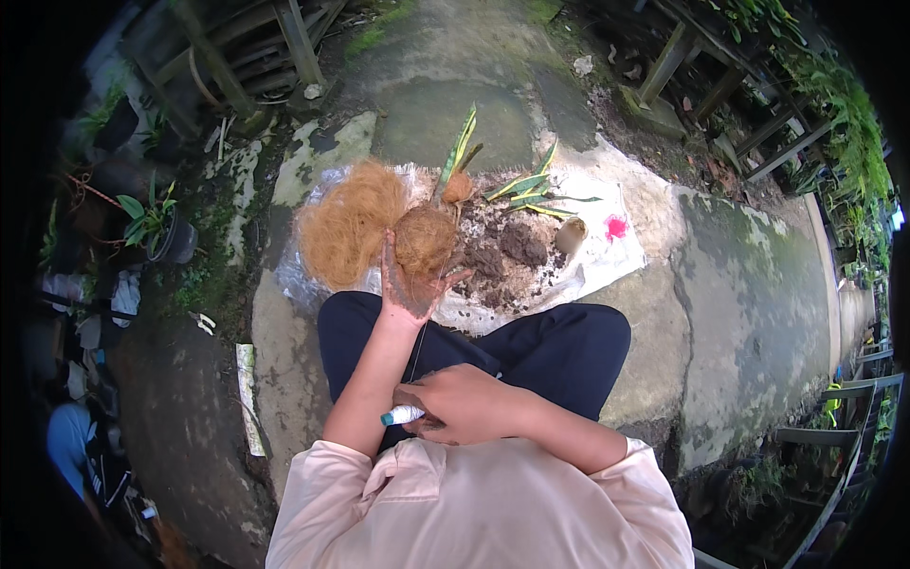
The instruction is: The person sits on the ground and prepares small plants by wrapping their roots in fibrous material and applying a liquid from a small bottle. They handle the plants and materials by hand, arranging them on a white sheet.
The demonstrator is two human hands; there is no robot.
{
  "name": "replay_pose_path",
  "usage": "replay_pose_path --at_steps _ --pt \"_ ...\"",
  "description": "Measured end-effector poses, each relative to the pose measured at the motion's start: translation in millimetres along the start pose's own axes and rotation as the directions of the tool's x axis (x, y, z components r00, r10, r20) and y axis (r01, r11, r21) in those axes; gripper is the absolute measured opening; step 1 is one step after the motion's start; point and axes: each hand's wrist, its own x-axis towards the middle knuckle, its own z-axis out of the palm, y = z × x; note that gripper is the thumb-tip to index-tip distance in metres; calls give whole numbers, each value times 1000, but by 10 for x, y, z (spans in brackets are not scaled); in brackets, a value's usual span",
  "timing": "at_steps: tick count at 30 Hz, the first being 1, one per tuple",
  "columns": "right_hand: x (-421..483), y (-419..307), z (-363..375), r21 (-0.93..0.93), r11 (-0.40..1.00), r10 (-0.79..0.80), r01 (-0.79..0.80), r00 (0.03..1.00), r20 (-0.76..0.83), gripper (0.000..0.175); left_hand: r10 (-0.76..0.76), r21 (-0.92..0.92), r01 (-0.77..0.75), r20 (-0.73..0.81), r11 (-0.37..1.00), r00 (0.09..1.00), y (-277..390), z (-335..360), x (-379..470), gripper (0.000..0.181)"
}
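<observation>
My left hand (412,288), smeared with mud, holds up a round ball wrapped in coconut fibre (425,240). In my right hand (449,405), close to my chest, is a spool of white thread (403,415) with a teal end. A thin thread runs from near the spool up toward the ball. Beside the ball lies a heap of loose coconut fibre (348,224). Beyond it a snake plant cutting (455,153) stands by a smaller fibre ball (457,188). Clumps of dark wet soil (524,243) and more variegated snake plant leaves (530,186) are to the right.
A white woven sack (604,274) is spread on the concrete, bearing a cup-like container (571,235) and a pink-red tangle (616,227). Pruning shears (203,322) and a potted plant (173,238) are at left. Wooden stands flank the path; a person's blue clothing (70,444) shows lower left.
</observation>
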Motion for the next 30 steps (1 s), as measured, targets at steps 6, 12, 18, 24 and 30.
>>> replay_pose_path --at_steps 6,12,18,24,30 --pt "55 -24 169 -75 991 -119 114 991 -55 25 35 -42 -32 75 999 997 40 42 28 71" --pt "44 -266 -150 -173 974 -123 146 983 138 31 126 273 -121 -2 954 992 -38 19 -21 65" --pt "187 -430 -429 -251 922 -251 295 949 191 36 51 219 -71 95 973 994 -155 88 -132 71" --pt "676 -381 -685 -219 916 -323 337 941 98 32 -4 -10 7 321 1000 947 -230 -64 -195 72" --pt "1101 36 -1195 -166 980 -139 109 974 -181 33 -32 235 24 28 972 999 -281 245 -427 71"
